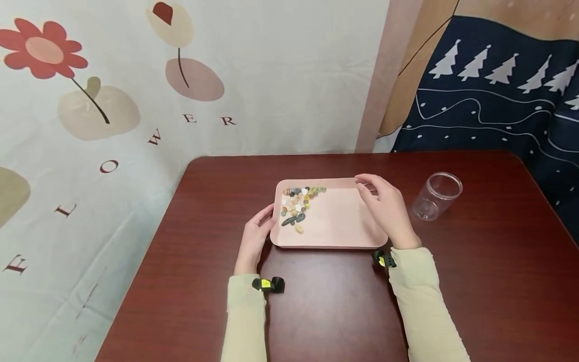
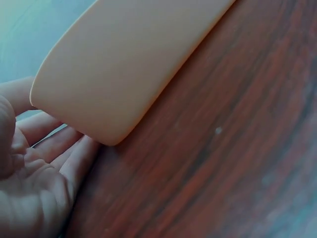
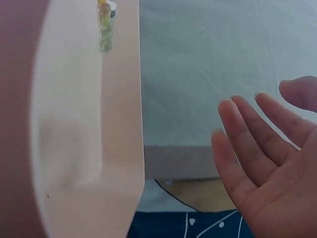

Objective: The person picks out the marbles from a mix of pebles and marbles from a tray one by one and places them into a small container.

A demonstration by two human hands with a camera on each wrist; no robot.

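A shallow pink tray point(image 1: 339, 223) lies on the dark red table, and small coloured stones and beads point(image 1: 298, 201) are gathered at its left end. At the tray's left side, my left hand point(image 1: 253, 239) has its fingertips right at the wall. In the left wrist view, the fingers point(image 2: 54, 144) are loosely straight and partly hidden behind the tray end. My right hand point(image 1: 389, 213) hovers over the tray's right end; its fingers point(image 3: 242, 139) are spread with nothing between them in the right wrist view.
A clear glass jar point(image 1: 436, 197) stands on the table point(image 1: 334, 296) to the right of the right hand. Behind the table hang a pale flower-print cloth point(image 1: 294, 75) and a navy cloth with white trees point(image 1: 488, 110).
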